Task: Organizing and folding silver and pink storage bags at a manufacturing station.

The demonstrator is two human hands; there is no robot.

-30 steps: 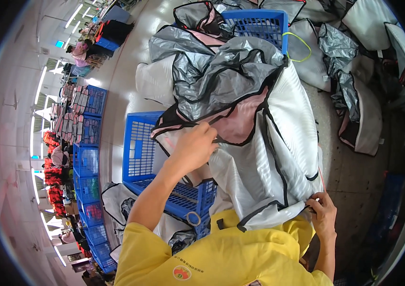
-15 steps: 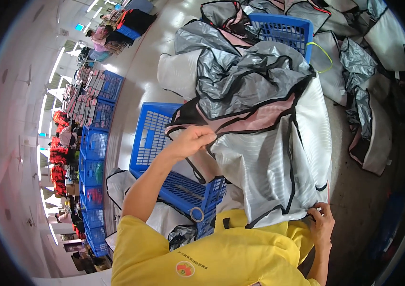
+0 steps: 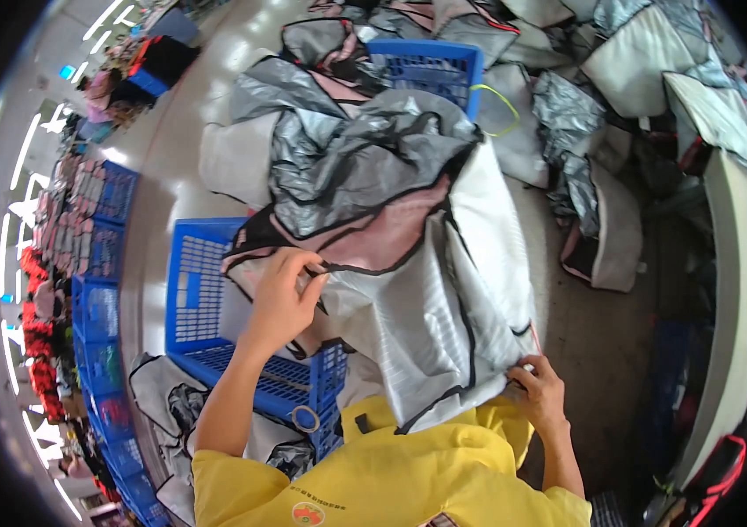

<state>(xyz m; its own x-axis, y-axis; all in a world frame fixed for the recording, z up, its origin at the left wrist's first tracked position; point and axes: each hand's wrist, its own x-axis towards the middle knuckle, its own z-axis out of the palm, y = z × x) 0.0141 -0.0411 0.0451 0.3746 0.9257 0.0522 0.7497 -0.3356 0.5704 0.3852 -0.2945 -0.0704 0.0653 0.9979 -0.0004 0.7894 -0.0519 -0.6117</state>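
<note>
A large silver-white sewn fabric piece (image 3: 417, 316), bound in black with a pink panel (image 3: 391, 233) and a crumpled grey foil-like lining (image 3: 365, 167), spreads in front of me over my lap. My left hand (image 3: 286, 294) is closed in a pinch on its black-bound edge, beside the pink panel. Lower right, my right hand (image 3: 539, 386) has its fingers closed on the piece's near right corner, next to a thin red edge. The fabric hides some of those fingertips. More grey fabric pieces (image 3: 237, 158) lie behind it.
A blue plastic crate (image 3: 202, 281) stands on the left, with another crate (image 3: 457, 75) beyond the fabric. Similar pieces (image 3: 602, 202) are heaped on the floor at right, near a long pale panel (image 3: 714, 299). Stacked blue crates (image 3: 97, 312) line the far left.
The view has swung right, so the scene sits farther left. My left fingers have shifted from a fist-like hold to a raised pinch on the edge. The right hand keeps its corner.
</note>
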